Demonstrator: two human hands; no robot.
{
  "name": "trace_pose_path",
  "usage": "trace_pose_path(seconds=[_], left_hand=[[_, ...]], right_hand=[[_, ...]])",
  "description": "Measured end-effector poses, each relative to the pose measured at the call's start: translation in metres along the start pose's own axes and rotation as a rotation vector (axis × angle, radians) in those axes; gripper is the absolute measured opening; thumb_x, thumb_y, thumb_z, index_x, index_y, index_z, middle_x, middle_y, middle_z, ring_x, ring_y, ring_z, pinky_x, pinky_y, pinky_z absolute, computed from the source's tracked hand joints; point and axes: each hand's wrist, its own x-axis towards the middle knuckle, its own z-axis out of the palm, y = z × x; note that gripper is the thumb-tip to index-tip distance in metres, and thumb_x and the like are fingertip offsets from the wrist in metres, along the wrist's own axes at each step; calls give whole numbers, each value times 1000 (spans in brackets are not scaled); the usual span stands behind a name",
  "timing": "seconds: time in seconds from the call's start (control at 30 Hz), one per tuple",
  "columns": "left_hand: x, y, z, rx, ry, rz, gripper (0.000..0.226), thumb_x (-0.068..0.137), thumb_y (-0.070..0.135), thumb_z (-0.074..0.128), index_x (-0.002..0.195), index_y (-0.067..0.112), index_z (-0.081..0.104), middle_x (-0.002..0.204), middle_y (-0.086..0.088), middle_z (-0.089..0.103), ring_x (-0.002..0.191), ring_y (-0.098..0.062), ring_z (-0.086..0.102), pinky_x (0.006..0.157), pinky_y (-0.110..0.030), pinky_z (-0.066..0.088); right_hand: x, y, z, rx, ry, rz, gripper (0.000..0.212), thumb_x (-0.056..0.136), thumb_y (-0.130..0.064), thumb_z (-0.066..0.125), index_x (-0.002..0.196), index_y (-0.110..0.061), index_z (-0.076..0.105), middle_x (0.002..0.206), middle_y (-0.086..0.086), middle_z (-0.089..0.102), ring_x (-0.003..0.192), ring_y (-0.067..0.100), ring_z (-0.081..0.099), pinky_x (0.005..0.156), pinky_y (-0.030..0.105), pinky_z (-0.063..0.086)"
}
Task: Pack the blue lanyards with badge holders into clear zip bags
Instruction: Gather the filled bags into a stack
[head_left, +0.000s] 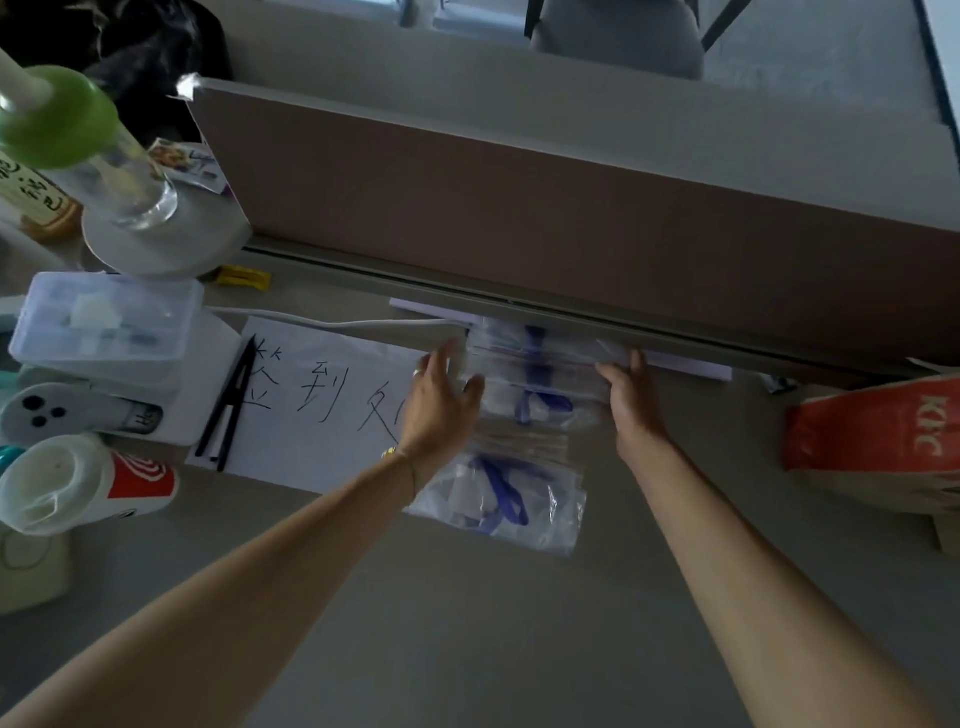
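A stack of clear zip bags (540, 364) with blue lanyards inside lies against the base of the desk partition. My left hand (441, 400) grips the stack's left edge and my right hand (631, 389) grips its right edge. Nearer to me, another clear zip bag (540, 499) lies flat on the desk with a blue lanyard (501, 491) and a badge holder in it. No hand touches that bag. How many bags are in the far stack is unclear.
A brown partition (571, 218) walls off the back. A white sheet with handwriting (322, 400) and black tweezers (231, 410) lie left. Further left stand a plastic box (104, 322), a cup (67, 483) and a glass bottle (88, 150). A KFC paper bag (878, 436) sits right.
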Motion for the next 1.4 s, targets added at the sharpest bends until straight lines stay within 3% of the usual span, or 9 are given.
trace_pose_path(seconds=[0.17, 0.27, 0.37, 0.53, 0.73, 0.87, 1.1, 1.27, 1.4], left_hand=[[51, 18, 19, -103, -213, -120, 67, 103, 49, 40, 159, 29, 8, 164, -7, 20, 148, -29, 25, 121, -46, 24], [43, 13, 25, -39, -245, -101, 63, 104, 51, 36, 159, 29, 15, 165, -3, 18, 151, -25, 19, 122, -48, 21], [21, 4, 25, -34, -213, -78, 53, 106, 43, 37, 155, 28, 28, 158, -1, 28, 136, -19, 39, 112, -36, 32], [-11, -13, 23, -75, -37, -145, 40, 102, 48, 44, 135, 27, 49, 139, -3, 41, 103, -9, 52, 90, -29, 44], [13, 7, 31, 32, -112, -281, 54, 97, 45, 49, 146, 28, 33, 135, -8, 43, 124, -30, 43, 104, -50, 43], [24, 22, 31, -18, -92, -263, 39, 92, 28, 53, 130, 32, 49, 125, -10, 51, 97, -27, 63, 72, -37, 57], [-40, 41, -6, -110, -39, -123, 30, 96, 20, 55, 125, 25, 58, 123, -7, 54, 72, -10, 62, 45, -8, 41], [-129, 12, -28, -118, 3, -116, 27, 102, 32, 48, 127, 25, 56, 122, -2, 40, 91, -2, 48, 71, -16, 43], [-152, -20, -23, -109, 35, -161, 26, 100, 30, 50, 125, 24, 58, 129, -1, 41, 105, -12, 48, 89, -27, 42]], right_hand=[[-5, -3, 9, 2, -57, 22, 72, 71, -46, 67, 139, -31, 48, 142, 6, 54, 126, 28, 56, 98, 51, 50], [-27, -12, 17, 0, -42, 11, 57, 95, -28, 59, 149, -25, 41, 142, -1, 49, 128, 21, 52, 103, 45, 47], [-42, 6, 17, -16, 35, -8, 47, 102, -24, 53, 147, -13, 45, 145, 8, 52, 132, 24, 50, 111, 40, 39], [-74, 29, 6, -16, 132, 69, 53, 98, -28, 59, 145, -9, 45, 144, 10, 51, 127, 26, 53, 108, 39, 41], [-64, 2, 18, 8, -20, 256, 61, 70, -48, 62, 126, -26, 58, 120, 6, 66, 102, 26, 66, 83, 41, 54], [-53, -2, 21, -26, -1, 162, 75, 66, -42, 64, 138, -30, 48, 137, 6, 59, 115, 29, 62, 96, 52, 54], [-126, -9, 3, -17, 68, 46, 79, 60, -48, 67, 133, -21, 56, 131, 5, 64, 117, 28, 63, 100, 49, 51], [-192, 43, 13, -8, 78, 50, 88, 63, -51, 66, 141, -14, 48, 137, 10, 58, 122, 27, 58, 106, 48, 46], [-211, 73, 25, -18, 71, 92, 50, 87, -10, 64, 134, 0, 48, 118, 4, 54, 103, 21, 55, 94, 30, 43]])
